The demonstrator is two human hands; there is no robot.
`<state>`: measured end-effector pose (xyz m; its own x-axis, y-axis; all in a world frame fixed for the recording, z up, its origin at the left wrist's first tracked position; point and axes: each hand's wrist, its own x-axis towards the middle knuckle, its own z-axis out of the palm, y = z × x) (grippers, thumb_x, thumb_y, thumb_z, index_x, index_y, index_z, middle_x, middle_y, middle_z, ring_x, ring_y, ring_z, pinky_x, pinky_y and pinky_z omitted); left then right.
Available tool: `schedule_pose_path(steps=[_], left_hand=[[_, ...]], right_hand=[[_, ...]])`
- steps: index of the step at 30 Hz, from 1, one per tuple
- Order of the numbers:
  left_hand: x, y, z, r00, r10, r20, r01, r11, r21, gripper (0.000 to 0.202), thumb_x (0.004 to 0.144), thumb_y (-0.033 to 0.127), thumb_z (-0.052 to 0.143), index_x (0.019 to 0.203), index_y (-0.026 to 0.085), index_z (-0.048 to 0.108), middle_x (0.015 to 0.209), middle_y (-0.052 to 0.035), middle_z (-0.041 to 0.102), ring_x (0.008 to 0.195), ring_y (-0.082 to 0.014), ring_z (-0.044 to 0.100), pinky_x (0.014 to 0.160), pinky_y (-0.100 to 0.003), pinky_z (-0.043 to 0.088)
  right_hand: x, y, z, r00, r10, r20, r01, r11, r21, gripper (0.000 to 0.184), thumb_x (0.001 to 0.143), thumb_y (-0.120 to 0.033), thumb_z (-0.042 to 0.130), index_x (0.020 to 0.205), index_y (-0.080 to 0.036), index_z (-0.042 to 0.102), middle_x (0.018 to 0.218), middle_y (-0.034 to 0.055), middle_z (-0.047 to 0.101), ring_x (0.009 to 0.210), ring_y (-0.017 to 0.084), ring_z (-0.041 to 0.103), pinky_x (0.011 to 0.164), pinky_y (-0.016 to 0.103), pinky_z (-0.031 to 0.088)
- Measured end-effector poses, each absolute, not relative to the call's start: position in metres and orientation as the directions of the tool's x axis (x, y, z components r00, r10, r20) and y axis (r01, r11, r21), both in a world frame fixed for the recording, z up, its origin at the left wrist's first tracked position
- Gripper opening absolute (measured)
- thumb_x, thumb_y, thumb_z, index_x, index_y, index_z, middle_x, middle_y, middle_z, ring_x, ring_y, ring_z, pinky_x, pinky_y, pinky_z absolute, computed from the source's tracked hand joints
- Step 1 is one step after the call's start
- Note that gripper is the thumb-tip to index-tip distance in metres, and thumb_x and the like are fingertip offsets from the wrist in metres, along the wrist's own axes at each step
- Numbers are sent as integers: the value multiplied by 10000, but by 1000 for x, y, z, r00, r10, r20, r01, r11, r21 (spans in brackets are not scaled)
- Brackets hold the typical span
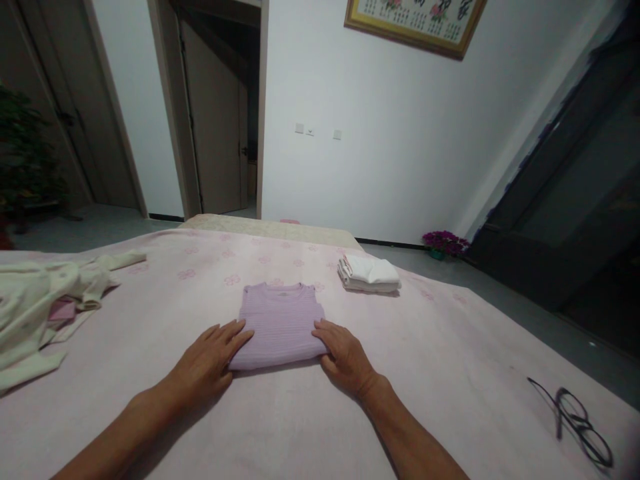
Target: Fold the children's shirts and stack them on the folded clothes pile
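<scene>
A folded lilac knit top (280,327) lies in the middle of the pink flower-patterned bedspread (425,347), its collar pointing away from me. My left hand (210,353) rests flat against the top's left side, with the fingertips on the fabric. My right hand (345,357) lies the same way on its right side. Neither hand closes around the cloth. Further off, a folded white cloth stack (369,275) sits beyond my right hand.
A crumpled cream garment (40,300) lies at the bedspread's left edge over a pink cloth (63,312). Black-framed glasses (575,427) lie at the right. Beyond the bed's far edge are a grey floor, potted magenta flowers (445,243) and a dark cabinet (565,180).
</scene>
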<state>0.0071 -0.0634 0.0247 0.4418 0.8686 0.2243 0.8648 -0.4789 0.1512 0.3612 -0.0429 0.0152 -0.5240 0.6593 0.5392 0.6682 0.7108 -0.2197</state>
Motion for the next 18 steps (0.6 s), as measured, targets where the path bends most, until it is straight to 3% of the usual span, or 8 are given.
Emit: schedule_pose_path(steps=[5,8,10,13,18], left_hand=[[-4,-62,34,565,737,371,725,-658,205,293,910,192,500,1082,262,726,1308,-46,707,1304,-234,590,1173,-467,397],[-7,-66,45,584,708,397,657,-699,281,297,973,223,433,953,251,727,1212,-39,746,1195,-199,659,1066,-366,512],[-8,-67,46,554,741,380,670,-667,324,296,970,225,439,1050,256,722,1279,-44,717,1181,-199,666,1019,-343,546],[-13,-64,38,544,767,339,691,-639,337,367,939,246,496,1262,276,666,1435,-48,616,1293,-228,598,1099,-385,494],[-21,-58,21,545,800,252,708,-600,373,597,914,355,584,1499,316,471,1582,-54,445,1426,-276,460,1174,-436,404]], right_hand=[[364,-48,28,-563,585,583,588,780,-215,559,694,-143,537,1232,-246,644,1262,71,708,1196,238,641,1071,436,473],[364,-52,35,-613,569,548,541,808,-233,528,727,-201,564,1245,-262,643,1224,58,723,1176,233,649,1067,416,469],[365,-53,37,-632,596,494,559,793,-241,579,749,-250,620,1328,-249,607,1311,86,680,1261,257,598,1114,453,423],[367,-49,35,-626,653,427,618,749,-239,660,791,-280,671,1434,-229,536,1467,121,560,1388,276,485,1180,513,330],[368,-39,31,-606,680,414,649,723,-237,571,868,-258,634,1432,-231,552,1486,108,542,1413,254,458,1197,505,318]])
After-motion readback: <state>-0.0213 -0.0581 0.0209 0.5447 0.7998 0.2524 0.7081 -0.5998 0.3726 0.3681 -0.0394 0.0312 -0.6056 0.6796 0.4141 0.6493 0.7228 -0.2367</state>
